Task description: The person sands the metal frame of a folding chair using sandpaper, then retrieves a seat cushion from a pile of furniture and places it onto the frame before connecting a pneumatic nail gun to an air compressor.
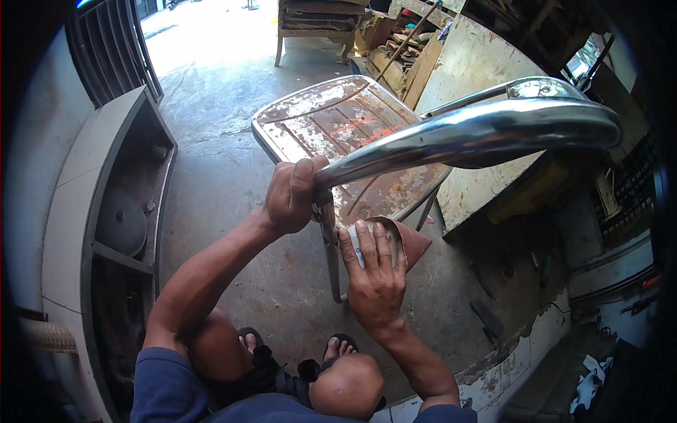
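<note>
A metal chair stands tilted before me, with a shiny chrome tube backrest (465, 134) curving off to the right. Its square seat (317, 134) is rusty, with flaking white paint and a few orange-red marks. My left hand (290, 196) is closed around the lower end of the chrome tube. Below it, my right hand (377, 278) presses a folded sheet of sandpaper (416, 245), reddish-brown on one face and pale on the other, close by the chair's rusty frame. The fingers cover part of the sheet, so whether it touches the frame is hidden.
A long open-fronted cabinet (70, 183) runs along the left wall, beside a dark metal gate (113, 49). Behind the chair stands a worn wooden chair (317, 28). Scrap wood (405, 56) and a scuffed pale board (486, 56) lie at the right. Dark scraps (486, 319) litter the concrete floor.
</note>
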Motion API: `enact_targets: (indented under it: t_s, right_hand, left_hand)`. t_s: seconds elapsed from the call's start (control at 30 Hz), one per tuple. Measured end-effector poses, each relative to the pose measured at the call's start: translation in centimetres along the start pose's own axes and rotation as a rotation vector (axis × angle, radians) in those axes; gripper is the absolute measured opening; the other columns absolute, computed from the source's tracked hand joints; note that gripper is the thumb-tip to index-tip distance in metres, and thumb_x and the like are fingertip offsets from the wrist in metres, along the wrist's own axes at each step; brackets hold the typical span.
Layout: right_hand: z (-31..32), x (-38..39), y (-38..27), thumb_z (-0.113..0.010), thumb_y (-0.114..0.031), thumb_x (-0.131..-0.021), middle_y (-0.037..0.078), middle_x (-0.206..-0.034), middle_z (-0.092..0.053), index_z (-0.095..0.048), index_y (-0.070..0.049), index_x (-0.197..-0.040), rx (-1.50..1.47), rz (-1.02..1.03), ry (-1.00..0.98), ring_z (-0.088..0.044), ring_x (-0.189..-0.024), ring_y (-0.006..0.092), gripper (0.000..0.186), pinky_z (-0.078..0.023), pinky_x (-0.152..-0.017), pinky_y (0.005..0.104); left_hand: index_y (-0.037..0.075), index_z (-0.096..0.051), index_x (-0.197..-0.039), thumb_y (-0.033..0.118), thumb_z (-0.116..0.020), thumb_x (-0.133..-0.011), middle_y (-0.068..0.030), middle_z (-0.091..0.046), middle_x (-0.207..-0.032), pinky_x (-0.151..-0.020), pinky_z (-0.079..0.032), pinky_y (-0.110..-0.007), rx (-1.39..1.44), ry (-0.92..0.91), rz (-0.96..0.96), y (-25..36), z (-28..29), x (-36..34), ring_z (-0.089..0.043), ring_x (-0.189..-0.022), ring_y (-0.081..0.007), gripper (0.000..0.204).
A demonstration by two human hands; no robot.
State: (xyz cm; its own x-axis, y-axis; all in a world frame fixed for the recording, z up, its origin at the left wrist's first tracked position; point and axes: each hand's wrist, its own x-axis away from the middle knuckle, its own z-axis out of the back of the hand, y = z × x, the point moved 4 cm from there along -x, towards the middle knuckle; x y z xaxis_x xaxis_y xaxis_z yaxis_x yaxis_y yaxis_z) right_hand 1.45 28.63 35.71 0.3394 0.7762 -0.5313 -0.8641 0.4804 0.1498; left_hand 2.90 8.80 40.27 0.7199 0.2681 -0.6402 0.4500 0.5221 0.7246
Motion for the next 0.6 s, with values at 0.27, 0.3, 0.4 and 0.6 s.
enact_targets:
  t_s: [0.27,0.3,0.4,0.6]
  right_hand:
    - [-1.1,-0.4,-0.4,-0.048,-0.012,-0.09,0.007,-0.147,-0.045,-0.045,-0.018,-0.145,0.041,-0.1,-0.102,-0.043,-0.134,0.0363,0.055,-0.034,-0.107,0.0556]
    - [-0.9,-0.6,-0.3,-0.048,-0.012,-0.09,0.007,-0.147,-0.045,-0.045,-0.018,-0.145,0.048,-0.09,-0.093,-0.043,-0.134,0.0363,0.055,-0.034,-0.107,0.0556]
    - [-0.6,-1.7,-0.1,-0.051,-0.012,-0.089,0.007,-0.144,-0.049,-0.051,-0.017,-0.141,0.048,-0.116,-0.087,-0.046,-0.131,0.0377,0.052,-0.035,-0.108,0.0539]
    - [-1.2,-2.2,-0.2,-0.049,-0.008,-0.088,0.009,-0.145,-0.047,-0.049,-0.016,-0.142,0.048,-0.094,-0.056,-0.046,-0.13,0.0412,0.054,-0.036,-0.108,0.0537]
  left_hand:
    - [0.002,-0.052,-0.073,0.037,-0.021,-0.104,-0.0112,-0.055,-0.054,-0.049,-0.046,-0.038,-0.015,0.07,-0.08,0.8,-0.8,-0.4,-0.06,-0.05,-0.0292,0.057]
    - [0.002,-0.052,-0.073,0.037,-0.021,-0.104,-0.0112,-0.055,-0.054,-0.049,-0.046,-0.038,-0.016,0.081,-0.091,0.9,-0.7,-0.6,-0.06,-0.05,-0.0292,0.057]
    - [0.003,-0.051,-0.074,0.037,-0.024,-0.104,-0.0114,-0.055,-0.054,-0.049,-0.047,-0.039,-0.042,0.074,-0.12,1.0,-1.1,-0.2,-0.061,-0.05,-0.0307,0.053]
    - [0.004,-0.051,-0.076,0.033,-0.027,-0.104,-0.0142,-0.051,-0.055,-0.049,-0.044,-0.042,-0.068,0.124,-0.196,1.1,-0.9,-0.2,-0.058,-0.05,-0.034,0.047]
